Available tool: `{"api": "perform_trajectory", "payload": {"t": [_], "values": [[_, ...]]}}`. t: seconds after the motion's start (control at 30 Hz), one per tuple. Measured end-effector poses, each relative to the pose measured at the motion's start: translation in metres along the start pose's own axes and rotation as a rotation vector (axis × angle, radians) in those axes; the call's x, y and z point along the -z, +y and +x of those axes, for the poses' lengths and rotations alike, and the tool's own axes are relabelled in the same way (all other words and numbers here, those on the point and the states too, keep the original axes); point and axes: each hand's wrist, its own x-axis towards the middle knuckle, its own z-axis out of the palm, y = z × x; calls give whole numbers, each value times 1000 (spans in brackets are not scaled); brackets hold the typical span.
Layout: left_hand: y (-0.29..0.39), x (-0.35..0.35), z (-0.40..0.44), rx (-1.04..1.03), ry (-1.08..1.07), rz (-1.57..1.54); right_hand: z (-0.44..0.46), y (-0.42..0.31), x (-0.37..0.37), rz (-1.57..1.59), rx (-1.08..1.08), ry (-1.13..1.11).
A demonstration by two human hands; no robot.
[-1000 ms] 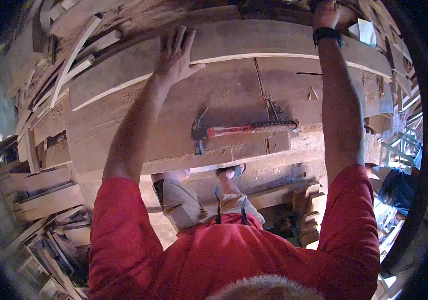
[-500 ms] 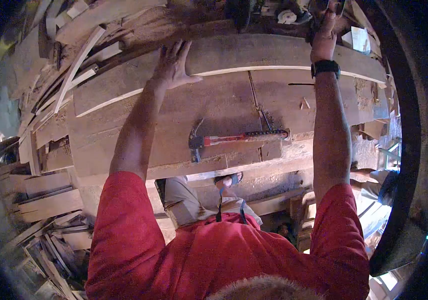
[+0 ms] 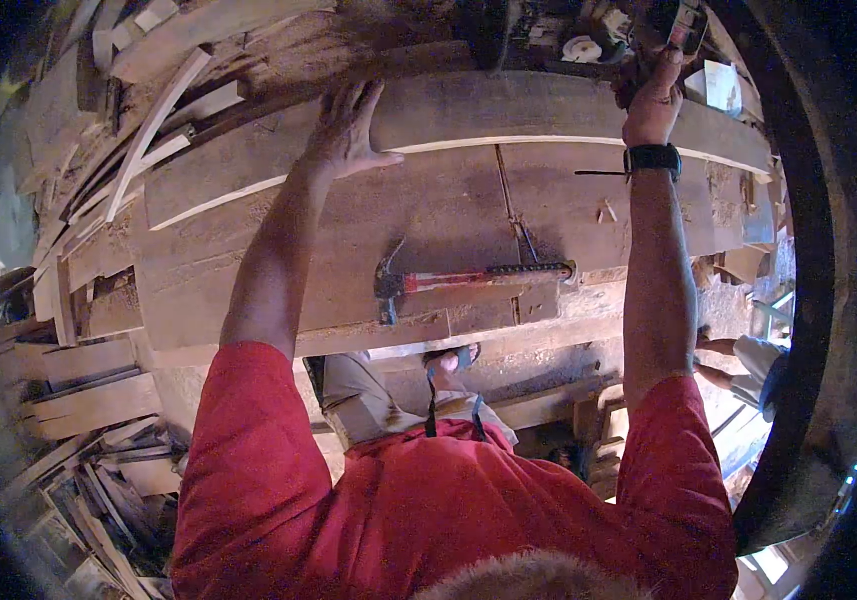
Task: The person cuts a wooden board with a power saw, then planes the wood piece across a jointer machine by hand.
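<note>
My left hand (image 3: 351, 135) lies flat with fingers spread on a long wooden plank (image 3: 509, 105), across its near edge. At the plank's right part, my right hand (image 3: 655, 108) is closed around a dark tool (image 3: 687, 28) with a shiny, red-marked part. The top edge of the view cuts this tool off, so its kind cannot be made out. Between my arms, a claw hammer (image 3: 469, 277) with a red and black handle lies on the wooden bench top (image 3: 349, 255), touched by neither hand.
A thin dark rod (image 3: 601, 173) and small wood chips (image 3: 606, 211) are near my right wrist. Wood strips (image 3: 154, 140) lean at the left, above scrap wood (image 3: 99, 500). A pale block (image 3: 722, 86) stands at the upper right. Another person's legs (image 3: 754, 370) show at the right.
My right hand and the dark tool have come slightly nearer to me. My left hand keeps its place on the plank. The other person at the right has shifted a little.
</note>
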Motion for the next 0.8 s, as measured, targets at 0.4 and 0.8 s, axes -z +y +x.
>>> {"api": "perform_trajectory", "payload": {"t": [0.4,0.8], "values": [[-7,-3,-1,-23,32,-42,-7,-6,-2,57,76,-24],[-5,0,2,-19,8,-73,-16,-12,3,54,-45,31]]}}
